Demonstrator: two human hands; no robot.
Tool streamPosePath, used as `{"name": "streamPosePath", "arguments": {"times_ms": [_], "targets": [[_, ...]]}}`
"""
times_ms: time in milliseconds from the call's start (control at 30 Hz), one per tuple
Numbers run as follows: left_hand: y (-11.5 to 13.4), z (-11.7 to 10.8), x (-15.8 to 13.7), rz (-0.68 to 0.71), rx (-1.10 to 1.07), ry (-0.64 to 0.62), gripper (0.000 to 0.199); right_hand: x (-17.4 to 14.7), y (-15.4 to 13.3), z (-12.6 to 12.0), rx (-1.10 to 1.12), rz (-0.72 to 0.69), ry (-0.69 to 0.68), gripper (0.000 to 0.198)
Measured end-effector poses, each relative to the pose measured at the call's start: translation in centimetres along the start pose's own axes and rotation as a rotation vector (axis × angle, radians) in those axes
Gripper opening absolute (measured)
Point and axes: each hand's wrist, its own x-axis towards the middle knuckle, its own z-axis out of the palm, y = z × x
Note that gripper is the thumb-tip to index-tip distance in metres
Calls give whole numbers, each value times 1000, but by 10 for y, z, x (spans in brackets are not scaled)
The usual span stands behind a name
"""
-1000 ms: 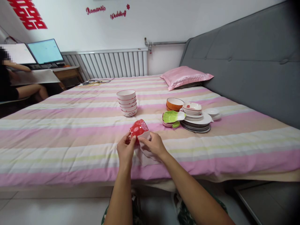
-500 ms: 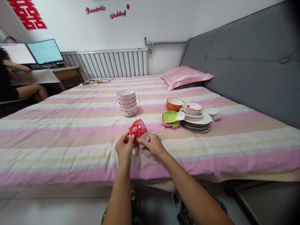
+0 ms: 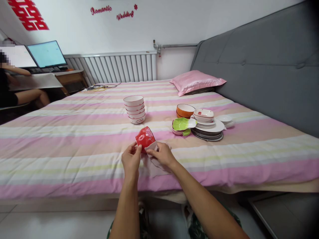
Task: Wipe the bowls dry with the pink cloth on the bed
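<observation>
A red bowl with a pale floral pattern is tilted on its side above the near part of the bed. My left hand grips its left edge, thumb on the near side. In my right hand is a pale pinkish cloth, pinched and pressed against the bowl's lower right side; the rest of the cloth hangs onto the bedspread. Beyond the bowl stands a stack of white bowls with red rims. The inside of the red bowl is turned away from me.
Right of my hands are a green leaf-shaped dish, orange bowls and stacked plates on the striped bed. Farther back lie a pink pillow and cables. A person sits at a desk on the left.
The red bowl and both hands have shifted very slightly left, along with the whole scene. The cloth stays against the bowl, and both grips look the same.
</observation>
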Motion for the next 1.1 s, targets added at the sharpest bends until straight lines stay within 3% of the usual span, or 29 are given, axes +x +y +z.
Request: {"name": "streamPosePath", "arguments": {"times_ms": [400, 567, 1100], "targets": [[0, -4, -4, -11, 59, -75, 52, 4, -5, -6, 324, 65, 92, 33], [4, -1, -9, -2, 48, -61, 42, 2, -11, -9, 503, 89, 92, 33], [2, 1, -8, -4, 34, 0, 39, 4, 1, -7, 307, 93, 25, 34]]}}
